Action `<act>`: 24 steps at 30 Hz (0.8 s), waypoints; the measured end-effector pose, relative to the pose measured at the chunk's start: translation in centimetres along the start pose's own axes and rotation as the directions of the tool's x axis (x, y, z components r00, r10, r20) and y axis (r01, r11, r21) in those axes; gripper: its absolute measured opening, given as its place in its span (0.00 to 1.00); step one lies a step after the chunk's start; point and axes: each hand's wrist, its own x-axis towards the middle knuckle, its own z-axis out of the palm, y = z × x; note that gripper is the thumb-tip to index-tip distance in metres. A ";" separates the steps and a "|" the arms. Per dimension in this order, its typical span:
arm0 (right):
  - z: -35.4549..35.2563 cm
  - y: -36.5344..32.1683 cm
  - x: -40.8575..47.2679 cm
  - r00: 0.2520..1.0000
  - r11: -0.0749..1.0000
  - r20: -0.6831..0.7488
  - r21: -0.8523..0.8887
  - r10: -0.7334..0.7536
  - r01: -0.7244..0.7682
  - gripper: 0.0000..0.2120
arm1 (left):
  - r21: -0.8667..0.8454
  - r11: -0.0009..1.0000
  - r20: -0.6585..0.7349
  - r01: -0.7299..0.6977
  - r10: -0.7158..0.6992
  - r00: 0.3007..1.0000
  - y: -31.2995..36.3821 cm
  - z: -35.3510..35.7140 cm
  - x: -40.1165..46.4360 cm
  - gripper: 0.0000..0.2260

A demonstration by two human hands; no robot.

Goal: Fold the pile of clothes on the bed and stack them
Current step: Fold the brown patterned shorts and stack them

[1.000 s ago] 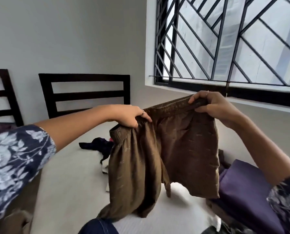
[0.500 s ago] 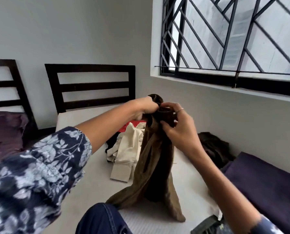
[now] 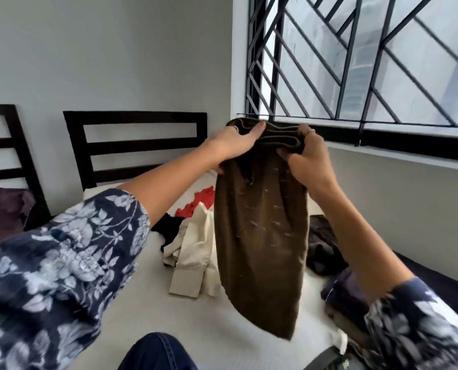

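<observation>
Brown trousers [image 3: 262, 236] hang folded lengthwise in the air over the bed [image 3: 148, 303], lower end just above the sheet. My left hand [image 3: 236, 141] grips the left end of the doubled waistband, thumb on top. My right hand [image 3: 309, 156] grips its right end, fingers curled round the layers. Behind the trousers lies a loose pile: a cream garment [image 3: 193, 257], a red one [image 3: 198, 201] and a black one [image 3: 169, 228]. A dark brown garment [image 3: 324, 247] lies to the right.
Folded purple cloth [image 3: 348, 297] sits by my right forearm, next to a dark purple mattress or cushion [image 3: 449, 289] along the wall. Two dark slatted headboards [image 3: 132, 145] stand at the back. A barred window [image 3: 369, 62] fills the upper right. My knee in jeans [image 3: 156, 353] is at the bottom.
The trousers were spread wide by the waistband, then the two ends were brought together. Now the halved waistband is held level between both hands, higher up, with the legs hanging doubled.
</observation>
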 end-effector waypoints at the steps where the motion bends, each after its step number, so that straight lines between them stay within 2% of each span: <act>1: -0.6 0.0 0.7 1.000 0.999 0.014 0.044 0.005 -0.005 0.13 | 0.171 0.983 -0.052 -0.066 0.076 0.996 -0.4 -0.6 0.2 0.39; 3: -1.8 -0.1 1.4 0.997 0.986 0.068 0.164 0.019 -0.030 0.14 | 0.421 0.883 -0.032 -0.208 0.244 0.969 -1.3 -1.5 0.3 0.42; 5: -2.8 -0.3 1.3 0.988 0.972 0.151 0.228 0.018 -0.052 0.14 | 0.482 0.817 0.058 -0.318 0.333 0.941 -2.1 -2.1 0.2 0.39; 8: -4.3 -0.7 0.6 0.972 0.950 0.235 0.296 0.024 -0.095 0.13 | 0.281 0.857 0.070 -0.432 0.430 0.900 -2.4 -3.0 -0.4 0.21; 10: -5.4 -0.9 0.2 0.973 0.928 0.226 0.354 0.037 -0.118 0.12 | 0.106 0.857 0.075 -0.504 0.499 0.863 -2.2 -3.6 -0.7 0.12; 12: -6.5 -1.0 -0.1 0.977 0.901 0.206 0.413 0.047 -0.130 0.10 | -0.119 0.838 0.049 -0.533 0.541 0.839 -2.0 -3.7 -0.7 0.14; 14: -7.2 -0.5 -0.1 0.978 0.893 0.206 0.430 0.043 -0.130 0.08 | -0.425 0.791 0.071 -0.440 0.514 0.855 -2.1 -3.1 -0.5 0.24; 16: -7.2 0.8 0.2 0.969 0.925 0.240 0.353 0.055 -0.140 0.08 | -0.558 0.788 0.218 -0.260 0.442 0.870 -2.9 -2.0 0.5 0.27; 17: -7.0 1.7 0.3 0.960 0.951 0.271 0.272 0.073 -0.149 0.08 | -0.534 0.825 0.299 -0.186 0.390 0.871 -3.5 -1.3 1.2 0.23; 19: -6.3 3.9 0.3 0.931 0.984 0.337 0.057 0.143 -0.171 0.07 | -0.319 0.939 0.370 -0.129 0.248 0.895 -4.9 0.4 2.2 0.14; 21: -5.5 5.7 0.2 0.913 0.974 0.340 -0.105 0.225 -0.201 0.07 | -0.139 0.983 0.342 -0.120 0.161 0.926 -6.0 2.3 3.1 0.17; 24: -4.8 7.0 0.8 0.933 0.962 0.248 -0.147 0.262 -0.231 0.06 | -0.188 0.966 0.234 -0.178 0.220 0.947 -5.5 3.9 4.0 0.14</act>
